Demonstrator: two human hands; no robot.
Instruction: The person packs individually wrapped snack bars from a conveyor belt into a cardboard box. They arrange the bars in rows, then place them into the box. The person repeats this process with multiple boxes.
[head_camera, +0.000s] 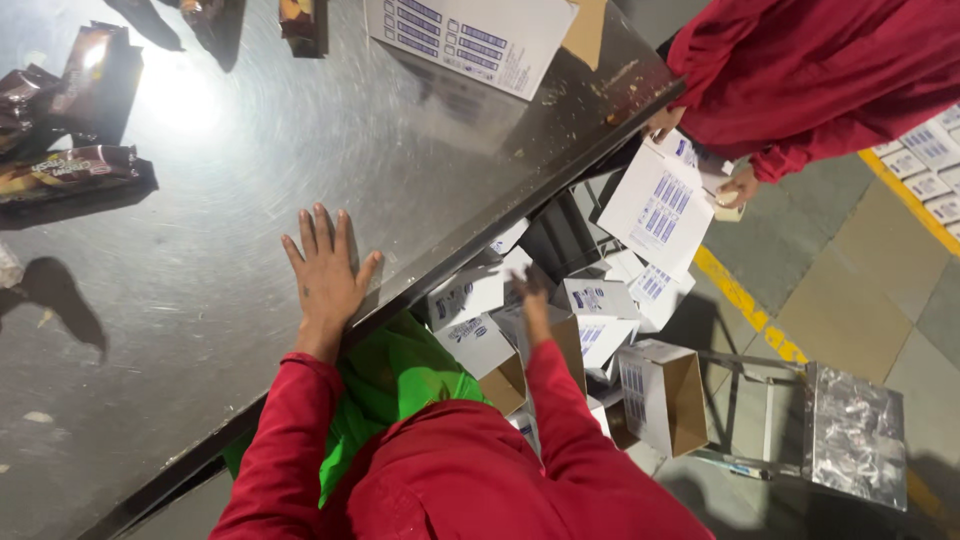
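Left hand (325, 268) flat on steel table (250, 150); right hand (533, 290) among white cartons (590, 300)

A single head-worn camera looks steeply down over the person's own red sleeves. It sits close above the steel worktop (300, 160), whose edge runs diagonally, with the floor (860, 290) to the right.

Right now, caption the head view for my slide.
Left hand flat on steel table; right hand reaching into piled white cartons.

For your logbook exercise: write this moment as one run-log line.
left hand: flat on steel table | right hand: reaching into white boxes below table edge | co-worker: holding a box
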